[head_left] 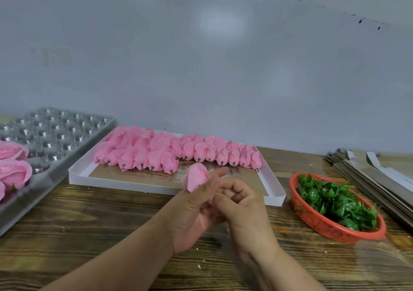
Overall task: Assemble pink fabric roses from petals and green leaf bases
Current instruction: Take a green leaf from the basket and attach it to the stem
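Pink rosebud (196, 179) sits pinched in the fingers (218, 172) of the left hand (192, 210), above the middle of the worktop (100, 228); the right hand (240, 203) curls its fingers against the left, holding nothing I can make out. More buds (174, 152) lie in a white tray (116, 180) at the back edge, green leaf bases (335, 201) in a red basket (321, 226) toward the right edge
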### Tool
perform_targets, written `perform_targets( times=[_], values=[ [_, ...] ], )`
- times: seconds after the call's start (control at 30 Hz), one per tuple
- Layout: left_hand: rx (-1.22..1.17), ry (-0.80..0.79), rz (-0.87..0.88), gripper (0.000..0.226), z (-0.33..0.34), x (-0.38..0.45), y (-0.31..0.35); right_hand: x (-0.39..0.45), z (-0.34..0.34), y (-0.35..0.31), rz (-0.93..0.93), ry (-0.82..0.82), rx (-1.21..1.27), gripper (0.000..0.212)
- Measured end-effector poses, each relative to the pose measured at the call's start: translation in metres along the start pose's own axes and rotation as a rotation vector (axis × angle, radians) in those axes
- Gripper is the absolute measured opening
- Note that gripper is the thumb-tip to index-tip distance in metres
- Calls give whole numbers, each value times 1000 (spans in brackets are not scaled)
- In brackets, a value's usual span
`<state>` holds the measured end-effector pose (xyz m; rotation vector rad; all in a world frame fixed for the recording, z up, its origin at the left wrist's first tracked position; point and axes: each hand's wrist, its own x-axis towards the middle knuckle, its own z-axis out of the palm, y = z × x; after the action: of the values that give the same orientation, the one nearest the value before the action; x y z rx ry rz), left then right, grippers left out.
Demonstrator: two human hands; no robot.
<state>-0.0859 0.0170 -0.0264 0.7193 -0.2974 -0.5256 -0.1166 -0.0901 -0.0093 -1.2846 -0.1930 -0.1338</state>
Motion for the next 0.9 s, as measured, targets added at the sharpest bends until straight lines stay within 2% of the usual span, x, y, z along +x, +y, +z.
perform_targets(
  times=[0.07, 0.2, 0.3, 0.37, 0.43, 0.5, 0.53, 0.6, 0.67, 0.77, 0.9],
  values=[
    [69, 36, 14, 67, -1, -1, 5, 1, 1, 1, 81, -37, 91, 8],
    [126, 62, 22, 21, 3, -5, 10, 4, -1, 4, 207, -84, 235, 29],
    [132, 80, 46, 17, 7, -5, 12, 3, -3, 6, 156, -112, 202, 26],
    [116, 130, 61, 23, 10, -2, 10, 2, -2, 9, 8, -105, -23, 23],
    [112, 195, 59, 32, 12, -1, 7, -1, -2, 14, -174, -11, -399, 24],
    [98, 242, 57, 31, 16, -2, 3, -3, -3, 18, -352, 87, -754, 25],
    [92, 248, 57, 28, 17, -2, 1, -3, -4, 18, -424, 107, -873, 25],
    [98, 238, 66, 25, 18, -2, -1, -3, -5, 17, -491, 128, -956, 23],
    [115, 224, 60, 29, 17, -2, -1, -2, -4, 16, -457, 116, -864, 20],
    [205, 189, 36, 46, 11, -3, 3, 0, -4, 12, -300, 27, -576, 24],
    [364, 74, 48, 33, 8, -7, 12, 4, -7, 8, -67, -146, -222, 13]
  ],
)
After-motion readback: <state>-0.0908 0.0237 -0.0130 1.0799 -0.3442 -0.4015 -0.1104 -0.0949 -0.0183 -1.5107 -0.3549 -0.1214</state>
